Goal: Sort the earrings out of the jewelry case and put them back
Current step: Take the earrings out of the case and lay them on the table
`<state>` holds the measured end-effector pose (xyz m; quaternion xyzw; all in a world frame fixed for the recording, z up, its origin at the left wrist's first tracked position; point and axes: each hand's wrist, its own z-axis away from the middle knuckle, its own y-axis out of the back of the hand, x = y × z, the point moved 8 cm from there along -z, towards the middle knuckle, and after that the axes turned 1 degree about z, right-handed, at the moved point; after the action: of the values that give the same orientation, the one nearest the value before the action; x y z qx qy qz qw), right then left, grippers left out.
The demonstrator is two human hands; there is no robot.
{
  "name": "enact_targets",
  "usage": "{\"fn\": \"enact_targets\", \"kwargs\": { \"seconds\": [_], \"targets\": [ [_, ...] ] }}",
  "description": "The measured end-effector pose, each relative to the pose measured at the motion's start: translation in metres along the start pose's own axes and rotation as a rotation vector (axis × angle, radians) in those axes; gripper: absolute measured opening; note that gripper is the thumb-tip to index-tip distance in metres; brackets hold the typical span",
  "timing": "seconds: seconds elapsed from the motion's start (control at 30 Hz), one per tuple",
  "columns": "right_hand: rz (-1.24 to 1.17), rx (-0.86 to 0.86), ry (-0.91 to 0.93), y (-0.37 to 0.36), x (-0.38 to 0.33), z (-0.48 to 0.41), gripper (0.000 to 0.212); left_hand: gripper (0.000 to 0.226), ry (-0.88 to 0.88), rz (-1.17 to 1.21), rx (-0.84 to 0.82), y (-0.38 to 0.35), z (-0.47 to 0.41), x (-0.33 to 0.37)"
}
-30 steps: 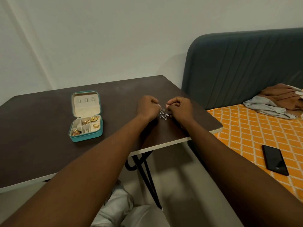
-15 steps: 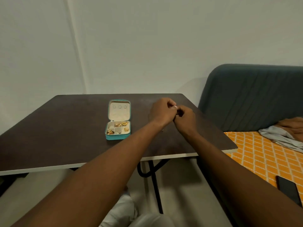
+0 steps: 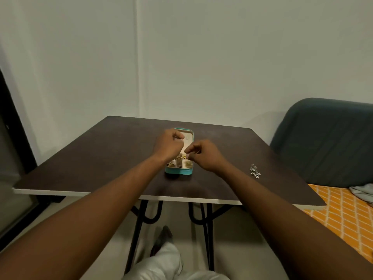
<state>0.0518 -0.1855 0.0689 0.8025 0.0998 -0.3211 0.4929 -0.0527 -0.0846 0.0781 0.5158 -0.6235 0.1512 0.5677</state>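
Note:
A teal jewelry case (image 3: 178, 171) stands open on the dark table (image 3: 101, 164), its cream lid raised and gold earrings (image 3: 182, 157) lying in its compartments. My left hand (image 3: 168, 145) hovers over the case's left side, fingers curled into a loose fist with nothing visible in it. My right hand (image 3: 203, 156) reaches in from the right, thumb and forefinger tips close together just above the tray; whether they pinch an earring is hidden. A pair of silver earrings (image 3: 254, 171) lies on the table to the right, apart from both hands.
The table's white front edge (image 3: 181, 198) is near me, black hairpin legs below. A dark blue headboard (image 3: 327, 142) and an orange patterned bedsheet (image 3: 343, 215) sit at the right. My knee in light trousers (image 3: 167, 261) is under the table.
Both hands left the silver earrings on the table at the right and moved left to the open case. The camera view swung left and upward.

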Motion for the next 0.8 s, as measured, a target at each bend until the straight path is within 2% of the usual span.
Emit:
{"fn": "enact_targets", "kwargs": {
  "seconds": [0.23,0.33,0.57,0.8],
  "targets": [
    [0.407,-0.172,0.075,-0.052,-0.022,-0.008,0.028,0.016,0.066,-0.052,-0.06,0.018,0.002,-0.049],
    [0.489,-0.203,0.104,-0.063,-0.025,-0.011,0.028,0.012,0.085,-0.022,-0.093,0.014,0.004,-0.06],
    [0.516,-0.195,0.073,-0.059,-0.018,-0.013,0.021,0.016,0.112,-0.001,-0.114,0.007,0.007,-0.063],
    [0.288,-0.105,0.014,-0.043,-0.013,-0.008,0.017,0.013,0.091,0.051,-0.141,0.005,0.013,-0.054]
  ]
}}
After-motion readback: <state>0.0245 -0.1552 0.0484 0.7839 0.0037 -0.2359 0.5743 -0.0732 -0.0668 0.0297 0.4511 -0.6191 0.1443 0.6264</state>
